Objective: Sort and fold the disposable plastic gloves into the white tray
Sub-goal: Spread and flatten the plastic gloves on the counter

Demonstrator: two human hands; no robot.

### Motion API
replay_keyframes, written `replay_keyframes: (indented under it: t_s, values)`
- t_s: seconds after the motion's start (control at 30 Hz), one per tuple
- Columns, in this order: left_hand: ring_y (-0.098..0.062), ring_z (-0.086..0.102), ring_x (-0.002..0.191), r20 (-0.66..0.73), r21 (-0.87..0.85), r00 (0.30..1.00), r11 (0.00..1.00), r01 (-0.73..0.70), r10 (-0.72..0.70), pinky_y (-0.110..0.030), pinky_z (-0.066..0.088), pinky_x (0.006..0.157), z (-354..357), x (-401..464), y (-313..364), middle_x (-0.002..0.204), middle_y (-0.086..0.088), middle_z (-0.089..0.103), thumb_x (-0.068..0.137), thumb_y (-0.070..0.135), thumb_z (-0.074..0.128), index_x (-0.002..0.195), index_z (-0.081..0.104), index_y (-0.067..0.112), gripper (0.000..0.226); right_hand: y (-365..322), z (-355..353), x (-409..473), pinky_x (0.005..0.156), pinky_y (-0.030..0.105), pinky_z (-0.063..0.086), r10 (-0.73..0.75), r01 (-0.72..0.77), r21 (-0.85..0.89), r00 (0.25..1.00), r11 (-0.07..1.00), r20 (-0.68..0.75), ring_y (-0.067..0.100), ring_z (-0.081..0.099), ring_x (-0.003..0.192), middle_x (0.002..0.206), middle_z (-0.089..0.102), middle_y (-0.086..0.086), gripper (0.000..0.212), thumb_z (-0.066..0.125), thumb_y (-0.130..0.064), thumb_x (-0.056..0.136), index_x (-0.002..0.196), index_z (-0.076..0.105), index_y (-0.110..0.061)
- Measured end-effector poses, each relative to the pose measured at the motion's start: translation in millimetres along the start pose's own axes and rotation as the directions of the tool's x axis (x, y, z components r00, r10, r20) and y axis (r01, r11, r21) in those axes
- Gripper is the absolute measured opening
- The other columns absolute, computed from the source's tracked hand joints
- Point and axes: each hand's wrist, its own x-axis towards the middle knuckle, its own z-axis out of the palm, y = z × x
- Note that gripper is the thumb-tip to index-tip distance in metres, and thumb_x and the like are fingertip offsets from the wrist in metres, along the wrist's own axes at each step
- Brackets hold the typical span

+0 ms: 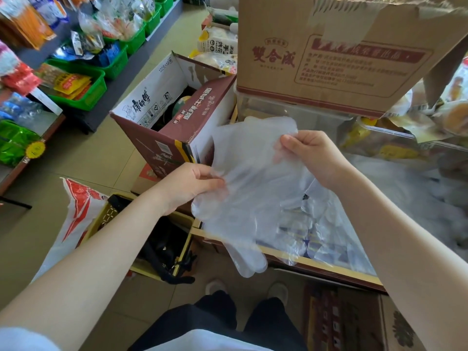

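A clear disposable plastic glove (248, 188) hangs in mid-air between my hands, cuff up and fingers pointing down. My left hand (187, 184) pinches its left edge at about mid-height. My right hand (311, 153) pinches its upper right corner. To the right, behind my right forearm, lies a heap of crumpled clear gloves (415, 193). A white tray is not clearly visible.
A large brown cardboard box (342, 51) stands on a clear plastic bin (293, 111) straight ahead. An open noodle carton (174, 115) sits left of it. Green baskets (83, 89) of snacks line the shelves at left. A yellow crate (152, 249) with a black bag is on the floor.
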Motion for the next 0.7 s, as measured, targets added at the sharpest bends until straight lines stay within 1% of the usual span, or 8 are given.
replay_keyframes:
  t_s: [0.1, 0.2, 0.33, 0.4, 0.47, 0.57, 0.63, 0.7]
  values:
    - [-0.009, 0.069, 0.072, -0.067, -0.036, 0.998, 0.999, 0.018, -0.021, -0.016, 0.053, 0.064, 0.0, 2.5, -3.7, 0.078, 0.0, 0.074, 0.085, 0.012, 0.063, 0.085, 0.07, 0.014, 0.008, -0.7, 1.3, 4.2, 0.053, 0.009, 0.04, 0.001, -0.003, -0.024, 0.998, 1.0, -0.061, -0.002, 0.05, 0.048, 0.051, 0.064, -0.008, 0.023, 0.047, -0.019, 0.097, 0.078, 0.06, -0.017]
    - [-0.002, 0.065, 0.068, -0.155, -0.081, 0.988, 0.997, 0.007, -0.019, -0.012, 0.049, 0.062, 1.9, 5.4, -6.7, 0.07, 0.006, 0.072, 0.085, 0.012, 0.064, 0.084, 0.068, 0.01, 0.004, 3.2, 4.5, 6.5, 0.058, 0.019, 0.042, 0.014, -0.016, -0.107, 1.0, 0.994, -0.018, 0.003, 0.051, 0.053, 0.055, 0.062, -0.009, 0.01, 0.059, -0.017, 0.09, 0.08, 0.058, -0.02]
    - [0.002, 0.064, 0.068, -0.2, -0.061, 0.98, 0.998, -0.002, -0.011, -0.018, 0.049, 0.069, 1.6, 3.2, -10.9, 0.071, 0.009, 0.071, 0.079, 0.008, 0.07, 0.085, 0.065, 0.014, 0.01, 2.8, 6.8, 6.9, 0.06, 0.019, 0.043, 0.007, -0.001, -0.106, 0.998, 0.994, 0.063, 0.002, 0.051, 0.049, 0.049, 0.059, -0.01, 0.02, 0.058, -0.004, 0.089, 0.072, 0.058, -0.015]
    - [0.001, 0.066, 0.083, -0.076, -0.026, 0.997, 0.999, 0.021, -0.023, -0.026, 0.049, 0.085, -5.6, -0.1, -15.0, 0.084, 0.008, 0.072, 0.076, 0.011, 0.073, 0.103, 0.062, 0.018, 0.03, -0.1, 5.3, 5.6, 0.058, 0.016, 0.042, -0.02, 0.025, -0.051, 0.996, 0.998, 0.082, 0.002, 0.048, 0.046, 0.047, 0.056, -0.011, 0.02, 0.055, -0.003, 0.091, 0.074, 0.06, -0.014]
    - [-0.005, 0.062, 0.106, 0.024, -0.091, 1.0, 0.996, 0.016, -0.014, -0.031, 0.043, 0.099, -16.6, -2.3, -14.3, 0.111, 0.004, 0.068, 0.068, 0.038, 0.079, 0.127, 0.047, 0.022, 0.069, -5.7, 2.8, 3.4, 0.054, 0.014, 0.039, -0.031, 0.045, -0.077, 0.984, 0.996, 0.175, 0.001, 0.043, 0.043, 0.047, 0.054, -0.012, 0.02, 0.053, -0.002, 0.092, 0.078, 0.063, -0.013]
    - [-0.002, 0.044, 0.126, -0.035, -0.069, 0.997, 0.995, -0.07, 0.067, -0.024, 0.033, 0.104, -24.9, 7.2, 3.2, 0.138, 0.01, 0.048, 0.047, 0.075, 0.071, 0.143, 0.026, 0.027, 0.117, -14.8, 4.8, 1.3, 0.052, 0.013, 0.04, 0.028, 0.043, -0.192, 0.934, 0.98, 0.355, 0.002, 0.036, 0.039, 0.052, 0.055, -0.012, 0.022, 0.05, -0.003, 0.094, 0.089, 0.068, -0.015]
    - [0.0, 0.037, 0.128, 0.005, 0.073, 0.992, 0.989, -0.129, 0.129, -0.021, 0.029, 0.105, -17.2, 16.7, 19.5, 0.14, 0.013, 0.041, 0.055, 0.068, 0.068, 0.145, 0.025, 0.025, 0.108, -19.6, 9.8, 1.7, 0.049, 0.01, 0.038, 0.068, 0.037, -0.232, 0.9, 0.972, 0.43, 0.002, 0.037, 0.036, 0.052, 0.055, -0.012, 0.024, 0.049, -0.004, 0.095, 0.09, 0.069, -0.016]
    - [0.003, 0.046, 0.119, 0.095, 0.137, 0.989, 0.982, -0.126, 0.114, -0.02, 0.033, 0.102, -3.4, 23.0, 32.1, 0.13, 0.017, 0.049, 0.071, 0.047, 0.066, 0.135, 0.042, 0.024, 0.072, -21.8, 14.3, 3.8, 0.044, 0.01, 0.032, 0.1, 0.026, -0.254, 0.877, 0.967, 0.469, 0.001, 0.038, 0.037, 0.048, 0.054, -0.013, 0.035, 0.051, -0.007, 0.095, 0.075, 0.069, -0.03]
